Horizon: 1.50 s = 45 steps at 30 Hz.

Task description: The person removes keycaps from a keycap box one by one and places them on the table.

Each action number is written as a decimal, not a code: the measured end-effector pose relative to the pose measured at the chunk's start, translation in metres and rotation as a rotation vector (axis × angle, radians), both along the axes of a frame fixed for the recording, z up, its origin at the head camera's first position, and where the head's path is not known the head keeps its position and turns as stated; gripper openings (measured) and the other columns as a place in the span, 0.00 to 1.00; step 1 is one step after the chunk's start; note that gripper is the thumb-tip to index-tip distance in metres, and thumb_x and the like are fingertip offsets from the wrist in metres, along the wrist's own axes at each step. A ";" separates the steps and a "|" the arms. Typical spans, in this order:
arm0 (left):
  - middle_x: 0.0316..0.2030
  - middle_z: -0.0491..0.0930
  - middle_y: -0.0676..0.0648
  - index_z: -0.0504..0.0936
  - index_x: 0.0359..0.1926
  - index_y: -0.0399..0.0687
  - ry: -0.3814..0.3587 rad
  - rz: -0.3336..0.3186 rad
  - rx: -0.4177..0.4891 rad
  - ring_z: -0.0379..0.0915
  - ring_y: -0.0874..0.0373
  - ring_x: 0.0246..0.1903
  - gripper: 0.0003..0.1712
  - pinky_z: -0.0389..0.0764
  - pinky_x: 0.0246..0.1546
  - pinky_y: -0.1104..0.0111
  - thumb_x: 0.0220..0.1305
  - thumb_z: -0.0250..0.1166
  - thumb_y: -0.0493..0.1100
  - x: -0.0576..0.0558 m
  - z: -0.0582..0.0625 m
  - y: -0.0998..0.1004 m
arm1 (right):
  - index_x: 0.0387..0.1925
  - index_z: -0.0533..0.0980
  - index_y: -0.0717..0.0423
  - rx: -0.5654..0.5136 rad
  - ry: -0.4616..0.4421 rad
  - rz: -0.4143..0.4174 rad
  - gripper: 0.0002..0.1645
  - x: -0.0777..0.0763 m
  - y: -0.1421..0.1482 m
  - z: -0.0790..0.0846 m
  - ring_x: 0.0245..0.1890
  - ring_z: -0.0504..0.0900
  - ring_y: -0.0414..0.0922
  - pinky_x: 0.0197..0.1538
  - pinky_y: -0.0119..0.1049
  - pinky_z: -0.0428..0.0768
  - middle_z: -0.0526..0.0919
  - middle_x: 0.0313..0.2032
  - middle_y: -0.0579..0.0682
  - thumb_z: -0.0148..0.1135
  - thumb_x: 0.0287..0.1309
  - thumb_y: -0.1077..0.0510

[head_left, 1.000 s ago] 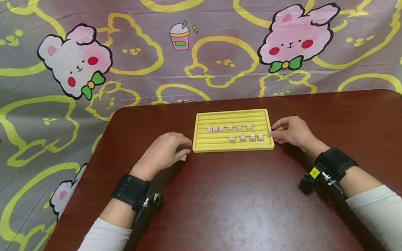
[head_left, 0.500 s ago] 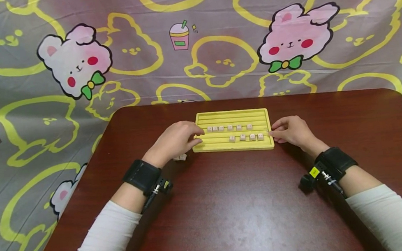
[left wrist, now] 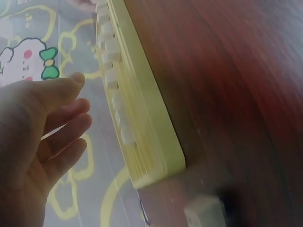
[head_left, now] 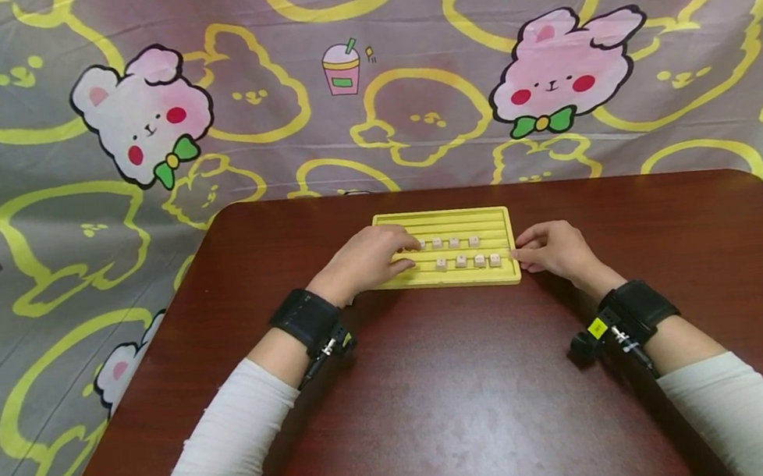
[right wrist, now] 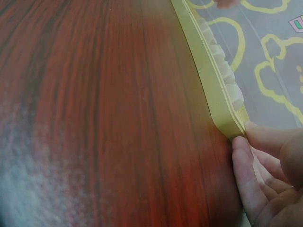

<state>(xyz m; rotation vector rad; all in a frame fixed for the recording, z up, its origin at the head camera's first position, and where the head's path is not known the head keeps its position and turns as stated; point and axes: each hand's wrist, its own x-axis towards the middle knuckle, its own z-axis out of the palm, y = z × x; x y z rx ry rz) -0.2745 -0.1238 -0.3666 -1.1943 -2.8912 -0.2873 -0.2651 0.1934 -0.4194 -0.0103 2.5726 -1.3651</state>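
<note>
A yellow ridged tray (head_left: pixel 415 287) lies on the table, bearing two rows of small white keycap-like blocks (head_left: pixel 474 241) with dark marks on top. Over the tray's left part hovers my left hand (head_left: pixel 370 259), hiding the left end of the upper row. In the left wrist view, that hand (left wrist: pixel 42 123) has its thumb and fingers apart with nothing between them. My right hand (head_left: pixel 555 249) pinches the tray's right edge; the right wrist view shows thumb and fingers (right wrist: pixel 246 168) at the tray's corner.
A loose white block (left wrist: pixel 206 212) lies on the brown table (head_left: pixel 441 388) off the tray's left end, mostly hidden by my left hand in the head view. A patterned cloth (head_left: pixel 403 55) hangs behind the table.
My left hand has moved right from beside the tray to over its left part, uncovering loose white blocks on the way. My right hand keeps its pinch on the tray.
</note>
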 end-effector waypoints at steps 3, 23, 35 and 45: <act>0.50 0.84 0.49 0.85 0.53 0.48 0.000 -0.022 -0.003 0.80 0.55 0.52 0.16 0.80 0.55 0.63 0.65 0.67 0.43 -0.002 -0.003 0.008 | 0.52 0.77 0.68 -0.006 0.001 0.001 0.23 0.000 0.000 0.000 0.30 0.85 0.38 0.36 0.32 0.86 0.85 0.44 0.64 0.68 0.61 0.57; 0.40 0.84 0.48 0.86 0.44 0.48 -0.032 -0.085 -0.029 0.79 0.56 0.41 0.09 0.79 0.47 0.63 0.68 0.64 0.45 -0.009 -0.012 0.037 | 0.51 0.77 0.69 -0.009 0.017 -0.006 0.22 -0.001 -0.001 -0.003 0.30 0.85 0.38 0.36 0.32 0.86 0.86 0.43 0.64 0.68 0.61 0.58; 0.39 0.86 0.49 0.87 0.43 0.48 -0.020 -0.083 -0.064 0.78 0.60 0.36 0.09 0.80 0.43 0.66 0.66 0.62 0.39 -0.014 -0.019 0.047 | 0.50 0.78 0.68 -0.015 0.011 -0.002 0.21 0.000 -0.001 -0.002 0.29 0.85 0.38 0.36 0.33 0.86 0.86 0.42 0.63 0.68 0.60 0.58; 0.38 0.85 0.48 0.86 0.41 0.47 -0.008 -0.087 -0.068 0.79 0.58 0.37 0.08 0.80 0.44 0.65 0.63 0.62 0.37 -0.015 -0.023 0.050 | 0.50 0.77 0.69 -0.017 0.005 -0.001 0.21 0.000 0.000 -0.001 0.29 0.85 0.38 0.36 0.33 0.86 0.86 0.42 0.63 0.67 0.61 0.58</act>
